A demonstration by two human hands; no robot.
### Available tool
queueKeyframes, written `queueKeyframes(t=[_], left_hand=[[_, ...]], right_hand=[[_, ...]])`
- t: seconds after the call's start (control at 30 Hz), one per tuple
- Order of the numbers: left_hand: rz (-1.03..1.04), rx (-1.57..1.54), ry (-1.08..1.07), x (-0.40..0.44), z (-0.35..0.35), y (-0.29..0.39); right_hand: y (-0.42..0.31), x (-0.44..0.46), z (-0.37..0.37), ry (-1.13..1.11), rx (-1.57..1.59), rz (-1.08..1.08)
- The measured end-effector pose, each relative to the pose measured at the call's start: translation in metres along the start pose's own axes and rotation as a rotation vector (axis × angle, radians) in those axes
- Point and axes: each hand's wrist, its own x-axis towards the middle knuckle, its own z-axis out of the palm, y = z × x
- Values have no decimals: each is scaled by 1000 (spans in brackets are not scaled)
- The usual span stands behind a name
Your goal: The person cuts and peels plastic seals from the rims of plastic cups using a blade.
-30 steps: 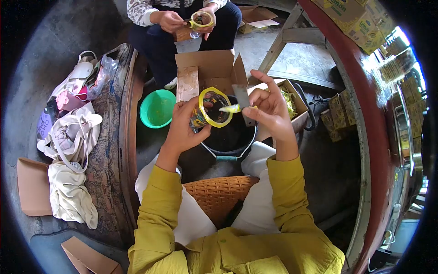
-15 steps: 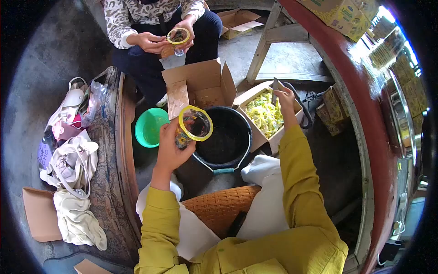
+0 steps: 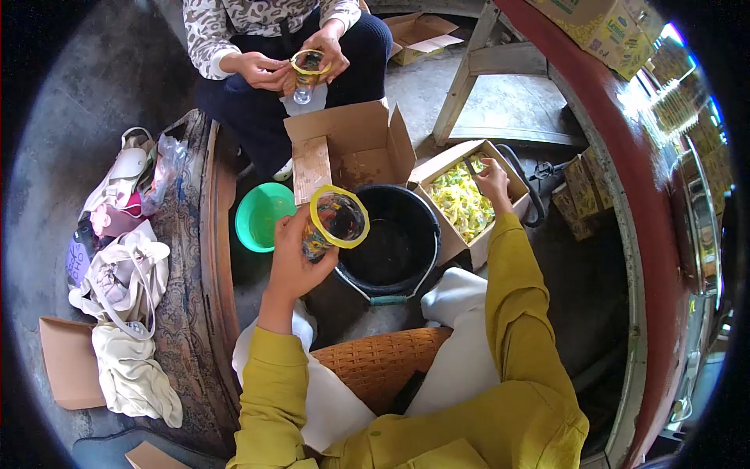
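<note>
My left hand (image 3: 295, 262) is wrapped round a clear printed plastic cup (image 3: 316, 239) with a yellow rim, its mouth tilted toward me. The cup hangs just above the left side of a black bucket (image 3: 391, 250). My right hand (image 3: 493, 184) grips a dark, flat, knife-like blade (image 3: 471, 165) over an open cardboard box (image 3: 448, 167). Thin yellow and pale green strips (image 3: 461, 205) fill that box, and the blade's tip points down toward them. The handle is hidden inside my fingers.
Across from me a seated person's hands (image 3: 269, 72) hold a similar yellow-rimmed cup (image 3: 303, 87). Before them stands an open carton (image 3: 359, 141). A green basin (image 3: 254, 223) lies left of the bucket. Bags (image 3: 125, 266) rest on the carved wooden bench (image 3: 183, 328); a red-edged table (image 3: 625, 164) rises right.
My right hand has lowered, and the blade has swung from upright to slanting down-left over the strips. My left hand still holds the cup. The view has shifted slightly.
</note>
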Motion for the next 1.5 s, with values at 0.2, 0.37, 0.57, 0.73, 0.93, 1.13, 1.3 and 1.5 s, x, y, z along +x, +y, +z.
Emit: queueKeyframes(t=[0.2,0.37,0.57,0.73,0.93,1.13,1.3,1.5], left_hand=[[-21,9,-25,-1,2,-1],[-95,-311,-51,4,4,2],[0,-362,145,2,7,13],[19,-469,228,-2,13,16],[103,-450,231,-4,9,39],[91,-667,258,0,22,53],[118,-603,264,-2,23,55],[176,-615,245,-3,23,56]], right_hand=[[2,4,-3,88,-36,-235],[-30,8,-12,158,309,-224],[-142,-24,-67,60,739,-340],[-220,-121,-112,92,993,-460],[-233,-211,-112,168,873,-596],[-244,-232,-112,182,1040,-557],[-244,-228,-115,243,1018,-660],[-243,-231,-117,280,1029,-647]])
